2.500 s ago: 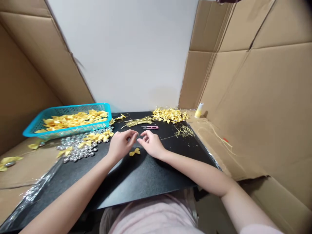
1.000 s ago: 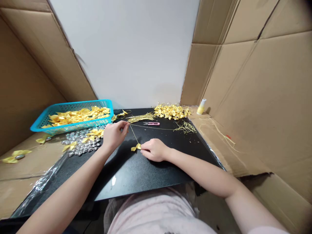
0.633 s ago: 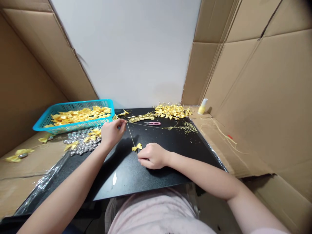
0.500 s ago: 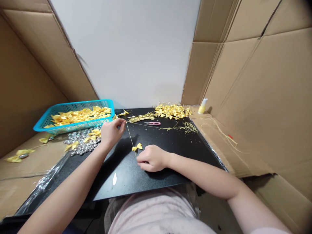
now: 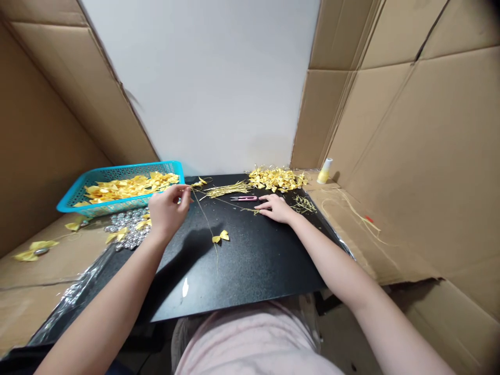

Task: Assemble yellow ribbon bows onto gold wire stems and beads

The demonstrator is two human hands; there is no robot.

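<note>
A small yellow ribbon bow [image 5: 221, 237] lies on the black board [image 5: 253, 260], with a thin gold cord [image 5: 203, 213] running through it. My left hand [image 5: 167, 211] pinches the upper end of that cord, raised a little above the board near the blue basket. My right hand [image 5: 276, 207] lies flat with fingers stretched out, beside the pink thread snips [image 5: 243, 198], touching the cord that runs across the board.
A blue basket [image 5: 74, 195] of yellow ribbon pieces stands at the left. Silver beads [image 5: 127, 229] lie in front of it. Cut gold cords [image 5: 226, 189], a heap of yellow bows [image 5: 275, 178] and a yellow thread spool [image 5: 324, 171] lie at the back. Cardboard walls stand on both sides.
My right hand has let go of the cord by the bow and moved back and right to the snips. My left hand has pulled its end of the cord farther left.
</note>
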